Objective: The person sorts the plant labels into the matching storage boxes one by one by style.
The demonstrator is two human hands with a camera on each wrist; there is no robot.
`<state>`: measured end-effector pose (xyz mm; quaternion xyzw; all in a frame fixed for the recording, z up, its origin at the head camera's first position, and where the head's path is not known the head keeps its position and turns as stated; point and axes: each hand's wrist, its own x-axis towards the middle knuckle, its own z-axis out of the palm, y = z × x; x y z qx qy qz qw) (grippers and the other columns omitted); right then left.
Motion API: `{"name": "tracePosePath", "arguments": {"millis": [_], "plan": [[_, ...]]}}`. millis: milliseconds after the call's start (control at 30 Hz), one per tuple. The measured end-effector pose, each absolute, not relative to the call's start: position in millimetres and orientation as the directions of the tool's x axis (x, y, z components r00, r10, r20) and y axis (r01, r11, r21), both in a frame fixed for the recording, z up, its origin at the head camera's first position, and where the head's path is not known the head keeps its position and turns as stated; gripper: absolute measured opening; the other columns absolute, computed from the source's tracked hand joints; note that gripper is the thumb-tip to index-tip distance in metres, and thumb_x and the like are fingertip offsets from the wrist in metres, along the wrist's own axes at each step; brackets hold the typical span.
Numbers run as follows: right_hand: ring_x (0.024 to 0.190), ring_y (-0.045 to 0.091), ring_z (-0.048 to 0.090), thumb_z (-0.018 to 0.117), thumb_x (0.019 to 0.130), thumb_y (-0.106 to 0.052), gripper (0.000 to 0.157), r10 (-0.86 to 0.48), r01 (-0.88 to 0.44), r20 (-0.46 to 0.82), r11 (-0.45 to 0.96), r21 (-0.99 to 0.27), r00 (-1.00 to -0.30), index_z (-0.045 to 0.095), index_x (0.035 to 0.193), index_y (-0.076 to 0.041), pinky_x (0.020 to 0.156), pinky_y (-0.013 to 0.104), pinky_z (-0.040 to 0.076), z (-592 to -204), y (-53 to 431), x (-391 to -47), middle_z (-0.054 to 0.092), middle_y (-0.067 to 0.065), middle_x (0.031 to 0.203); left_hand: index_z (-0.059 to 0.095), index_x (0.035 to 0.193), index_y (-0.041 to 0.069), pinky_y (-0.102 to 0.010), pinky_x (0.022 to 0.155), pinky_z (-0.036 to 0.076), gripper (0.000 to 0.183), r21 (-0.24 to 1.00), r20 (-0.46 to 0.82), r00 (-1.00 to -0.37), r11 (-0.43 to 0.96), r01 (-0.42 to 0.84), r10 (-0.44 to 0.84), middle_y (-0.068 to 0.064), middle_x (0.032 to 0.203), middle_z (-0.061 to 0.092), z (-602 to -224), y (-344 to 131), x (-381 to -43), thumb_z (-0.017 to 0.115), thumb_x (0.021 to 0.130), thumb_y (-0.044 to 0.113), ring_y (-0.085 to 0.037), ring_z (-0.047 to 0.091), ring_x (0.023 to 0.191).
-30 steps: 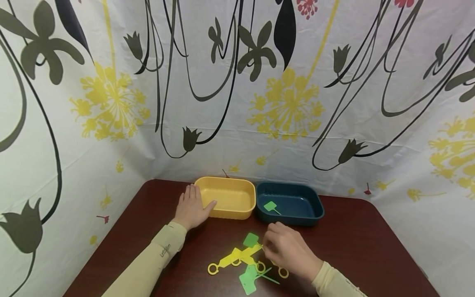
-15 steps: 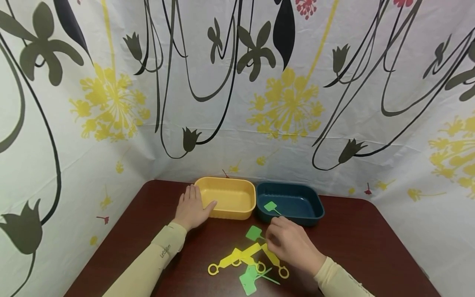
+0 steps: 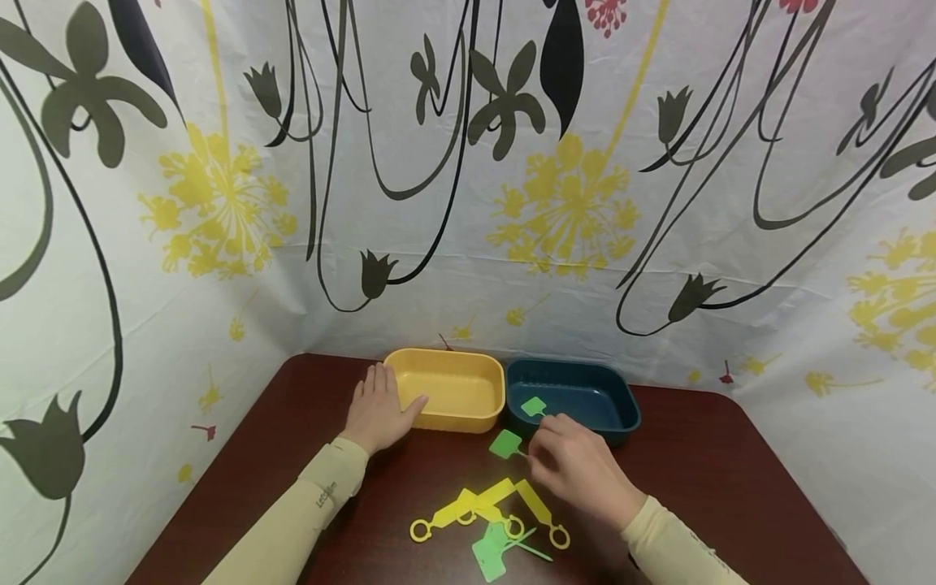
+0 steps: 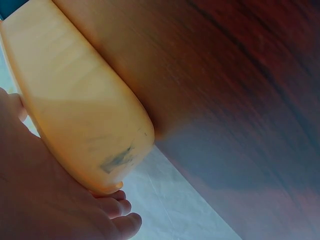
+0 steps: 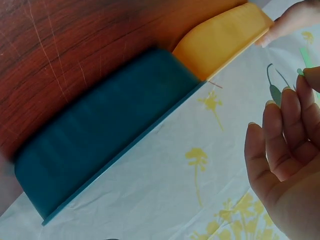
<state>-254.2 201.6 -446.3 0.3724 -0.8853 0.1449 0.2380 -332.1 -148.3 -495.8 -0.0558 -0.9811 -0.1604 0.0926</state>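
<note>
My right hand [image 3: 581, 467] pinches a green plastic tag [image 3: 505, 444] by its thin tail. The square head points left, just in front of the dark teal bin [image 3: 627, 410]. In the right wrist view, that hand [image 5: 290, 155] has thumb and index finger together, with only a bit of green showing. My left hand [image 3: 378, 410] rests across the left end of the yellow bin [image 3: 457, 424], its fingers straight. The left wrist view has this hand [image 4: 45, 195] along the rim of the bin [image 4: 85, 105]. Another green tag [image 3: 533, 405] lies inside the teal bin.
Several yellow ring-ended strips [image 3: 448, 513] lie overlapping on the dark red-brown table [image 3: 292, 455]. More green tags [image 3: 488, 554], with thin tails crossed, lie nearer the front. Behind the bins hangs a flower-printed cloth [image 3: 439, 301], which also encloses both sides.
My right hand has lifted the green tag from the pile and moved it away from me, up toward the teal bin. The left hand and both bins have stayed put.
</note>
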Motion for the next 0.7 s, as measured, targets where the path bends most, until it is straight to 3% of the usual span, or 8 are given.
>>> {"name": "tracePosePath", "arguments": {"millis": [700], "plan": [[0.071, 0.001, 0.038, 0.074, 0.085, -0.02, 0.019, -0.564, -0.71, 0.533, 0.697, -0.104, -0.631, 0.062, 0.078, -0.033, 0.055, 0.02, 0.038, -445, 211, -275, 0.042, -0.021, 0.079, 0.017, 0.156, -0.011, -0.058, 0.118, 0.016, 0.104, 0.298, 0.201, -0.976, 0.945, 0.137, 0.078, -0.031, 0.161, 0.017, -496, -148, -333, 0.041, 0.096, 0.071, -0.044, 0.013, 0.15]]}}
